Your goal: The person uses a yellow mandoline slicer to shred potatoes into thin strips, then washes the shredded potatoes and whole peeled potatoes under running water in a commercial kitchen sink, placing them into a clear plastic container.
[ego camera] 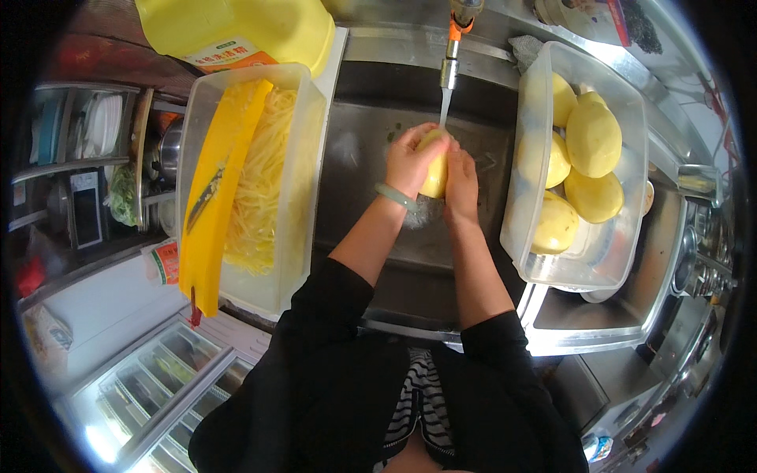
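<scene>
Under the running faucet (449, 74), a peeled potato (434, 177) is held between my two hands above a stainless steel sink (366, 236). My left hand (411, 156), with a pale green bangle (396, 197) on its wrist, wraps the potato's left side and top. Against its right side lies my right hand (461, 183), fingers pointing up toward the stream. Water falls on the potato's upper end and splashes beneath it. Part of the potato is covered by my fingers.
At the left, a translucent plastic bin (301, 177) holds potato shreds (260, 195), with a yellow slicer (230, 148) lying across it. Several peeled potatoes (593, 139) sit in another translucent bin (535, 236) at the right. A yellow jug (284, 29) stands behind the left bin.
</scene>
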Tool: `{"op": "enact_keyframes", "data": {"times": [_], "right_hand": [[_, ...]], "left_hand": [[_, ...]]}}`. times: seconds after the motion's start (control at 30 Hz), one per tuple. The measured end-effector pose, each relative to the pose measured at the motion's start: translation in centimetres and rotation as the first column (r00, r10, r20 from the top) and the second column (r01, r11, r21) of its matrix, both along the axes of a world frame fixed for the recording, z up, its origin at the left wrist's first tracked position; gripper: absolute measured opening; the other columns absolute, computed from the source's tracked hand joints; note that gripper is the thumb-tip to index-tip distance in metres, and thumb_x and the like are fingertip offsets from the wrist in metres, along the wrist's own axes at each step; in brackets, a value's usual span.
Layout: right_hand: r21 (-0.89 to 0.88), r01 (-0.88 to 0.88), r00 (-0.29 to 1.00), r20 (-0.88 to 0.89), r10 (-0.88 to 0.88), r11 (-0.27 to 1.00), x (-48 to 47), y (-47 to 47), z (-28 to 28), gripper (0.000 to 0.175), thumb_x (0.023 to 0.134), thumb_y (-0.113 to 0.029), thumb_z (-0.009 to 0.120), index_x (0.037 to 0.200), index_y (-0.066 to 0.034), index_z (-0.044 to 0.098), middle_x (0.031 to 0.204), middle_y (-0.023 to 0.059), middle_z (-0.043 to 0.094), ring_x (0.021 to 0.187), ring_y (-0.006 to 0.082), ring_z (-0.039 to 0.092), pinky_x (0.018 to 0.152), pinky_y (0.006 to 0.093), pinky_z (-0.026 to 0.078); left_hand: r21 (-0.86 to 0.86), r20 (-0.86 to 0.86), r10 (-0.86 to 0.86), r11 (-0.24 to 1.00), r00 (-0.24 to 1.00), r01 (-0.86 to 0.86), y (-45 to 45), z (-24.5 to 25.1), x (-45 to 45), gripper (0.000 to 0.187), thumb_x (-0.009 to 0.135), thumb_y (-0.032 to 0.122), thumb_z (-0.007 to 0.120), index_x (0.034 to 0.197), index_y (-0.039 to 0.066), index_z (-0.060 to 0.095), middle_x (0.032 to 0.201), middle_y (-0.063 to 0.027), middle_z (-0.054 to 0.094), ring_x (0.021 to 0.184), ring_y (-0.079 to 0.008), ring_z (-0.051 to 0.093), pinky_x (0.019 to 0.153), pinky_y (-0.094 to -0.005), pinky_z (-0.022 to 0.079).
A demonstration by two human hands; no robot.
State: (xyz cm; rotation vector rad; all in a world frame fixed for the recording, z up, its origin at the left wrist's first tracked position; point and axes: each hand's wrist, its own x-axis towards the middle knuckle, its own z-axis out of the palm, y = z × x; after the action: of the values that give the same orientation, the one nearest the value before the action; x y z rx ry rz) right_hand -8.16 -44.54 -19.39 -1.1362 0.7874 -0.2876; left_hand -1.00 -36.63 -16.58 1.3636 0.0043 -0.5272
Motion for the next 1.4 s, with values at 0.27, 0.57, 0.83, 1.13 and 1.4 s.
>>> {"op": "enact_keyframes", "data": {"times": [0.27,0.57,0.83,1.13,1.4], "right_hand": [[0.326,-0.099,0.968,0.249,0.016,0.94,-1.1,-0.5,1.9,0.047,0.095,-0.024,0.066,0.132,-0.0006,0.049,0.121,0.0091,0.059,0.112,0.0169,0.057,0.096,0.0319,0.046],[0.036,0.001,0.99,0.144,-0.006,0.999,-1.0,-0.8,1.2,0.064,0.083,-0.017,0.08,0.135,-0.0006,0.047,0.124,0.0104,0.056,0.114,0.0199,0.055,0.099,0.0325,0.045],[0.041,0.062,0.981,0.181,-0.069,0.997,-0.7,-0.5,1.9,0.067,0.081,-0.018,0.082,0.134,-0.0006,0.045,0.121,0.0113,0.058,0.11,0.0196,0.056,0.096,0.0325,0.047],[0.011,0.038,0.981,0.191,-0.039,0.999,-0.5,-0.8,2.4,0.06,0.086,-0.02,0.077,0.134,0.0,0.047,0.122,0.0111,0.058,0.111,0.0185,0.055,0.096,0.0316,0.047],[0.438,0.083,0.996,-0.002,-0.092,0.895,0.4,-2.5,1.5,0.045,0.103,-0.044,0.043,0.115,-0.0041,0.06,0.094,0.0098,0.068,0.078,0.0209,0.068,0.063,0.0339,0.056]], "left_hand": [[-0.235,-0.203,-0.108,0.97,0.973,0.059,1.1,0.8,0.9,0.026,0.095,0.005,0.058,0.117,-0.007,0.064,0.12,-0.0137,0.066,0.105,-0.0179,0.064,0.092,-0.028,0.05],[-0.298,-0.186,-0.166,0.949,0.968,0.105,1.6,0.9,1.1,0.034,0.089,-0.001,0.055,0.12,-0.013,0.06,0.131,-0.0176,0.06,0.116,-0.0203,0.058,0.1,-0.0318,0.045],[-0.339,-0.171,-0.164,0.936,0.971,0.098,1.5,1.6,0.8,0.036,0.085,-0.008,0.046,0.118,-0.015,0.057,0.138,-0.0234,0.053,0.123,-0.0279,0.055,0.108,-0.0401,0.041],[-0.43,-0.177,-0.211,0.895,0.961,0.117,1.7,1.1,1.3,0.049,0.084,-0.009,0.044,0.132,-0.013,0.048,0.14,-0.0224,0.051,0.127,-0.0262,0.051,0.111,-0.0381,0.038],[-0.29,0.041,-0.408,0.869,0.912,0.402,1.7,2.6,0.1,0.064,0.082,-0.001,0.065,0.142,0.005,0.046,0.139,-0.0103,0.049,0.122,-0.018,0.051,0.098,-0.032,0.046]]}}
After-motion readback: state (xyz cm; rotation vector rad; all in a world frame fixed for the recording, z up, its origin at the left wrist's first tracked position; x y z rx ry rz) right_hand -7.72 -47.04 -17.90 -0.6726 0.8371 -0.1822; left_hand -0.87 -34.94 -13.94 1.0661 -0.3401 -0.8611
